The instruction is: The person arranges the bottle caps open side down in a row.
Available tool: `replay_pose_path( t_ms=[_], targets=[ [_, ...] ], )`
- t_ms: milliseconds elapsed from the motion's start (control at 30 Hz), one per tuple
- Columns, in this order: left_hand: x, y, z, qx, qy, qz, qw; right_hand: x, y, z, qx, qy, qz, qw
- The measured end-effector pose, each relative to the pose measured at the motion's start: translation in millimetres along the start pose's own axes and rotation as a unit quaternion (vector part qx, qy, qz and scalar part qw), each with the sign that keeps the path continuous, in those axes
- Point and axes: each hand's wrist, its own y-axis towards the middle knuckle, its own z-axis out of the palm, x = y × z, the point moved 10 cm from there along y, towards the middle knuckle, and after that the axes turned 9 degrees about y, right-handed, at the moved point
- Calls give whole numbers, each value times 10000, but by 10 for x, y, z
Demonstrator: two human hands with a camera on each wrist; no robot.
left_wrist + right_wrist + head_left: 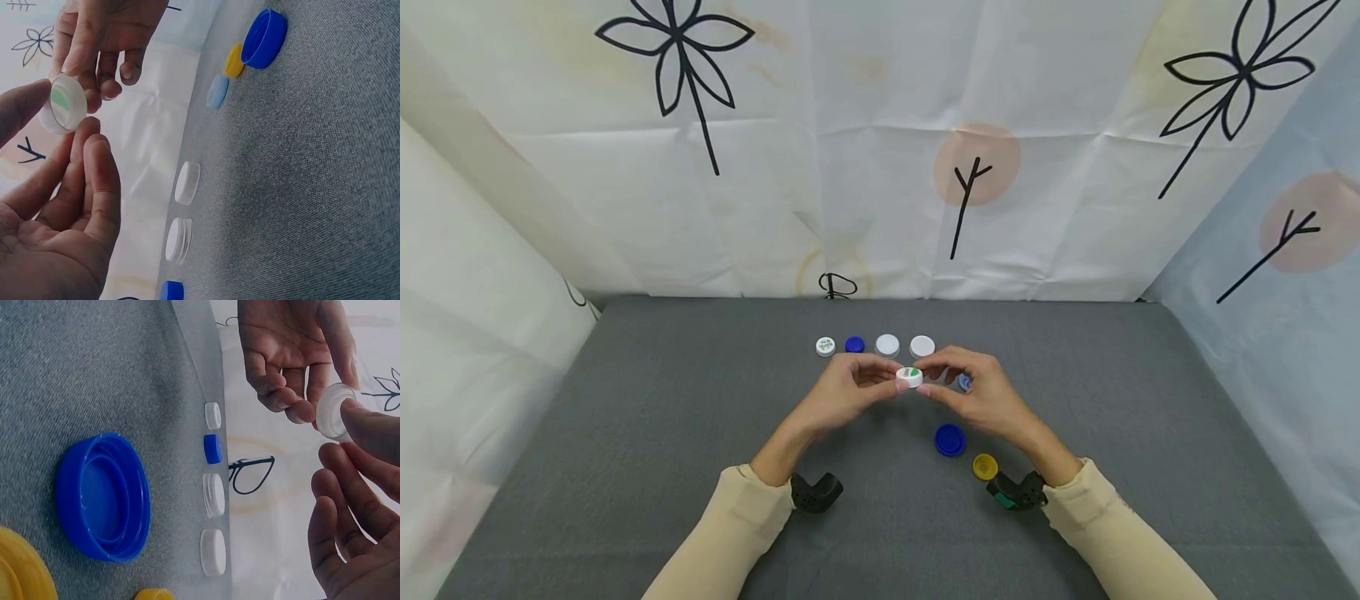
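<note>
A small white bottle cap (pixel 909 377) with green print on top is held up above the table between both hands. My left hand (pixel 853 387) pinches its left edge between thumb and fingertips. From the other side, my right hand (pixel 973 387) has its thumb and forefinger at the cap's right edge. The cap's hollow underside (pixel 70 103) faces the left wrist view, with the green showing through. In the right wrist view, the right thumb (pixel 375 428) lies against the cap. Behind the right hand, a light blue cap (pixel 964 382) is partly hidden.
Behind the hands, a row holds a printed white cap (pixel 825 347), a blue cap (pixel 854 344) and two white caps (pixel 887 346). Nearer the right forearm lie a large blue cap (pixel 950 440) and a yellow cap (pixel 985 467). Another yellow cap (pixel 154 594) shows in the right wrist view.
</note>
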Motion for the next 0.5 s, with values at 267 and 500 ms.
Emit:
replay_pose_path(
  t_ms=[267,500],
  targets=[
    [-119,66,7,-153,199,622,9977,-112,15,-12,172,403,545,9976],
    [-148,196,72,-206,1051,835,9907,-217,9,-107,152,309,757,9965]
  ],
)
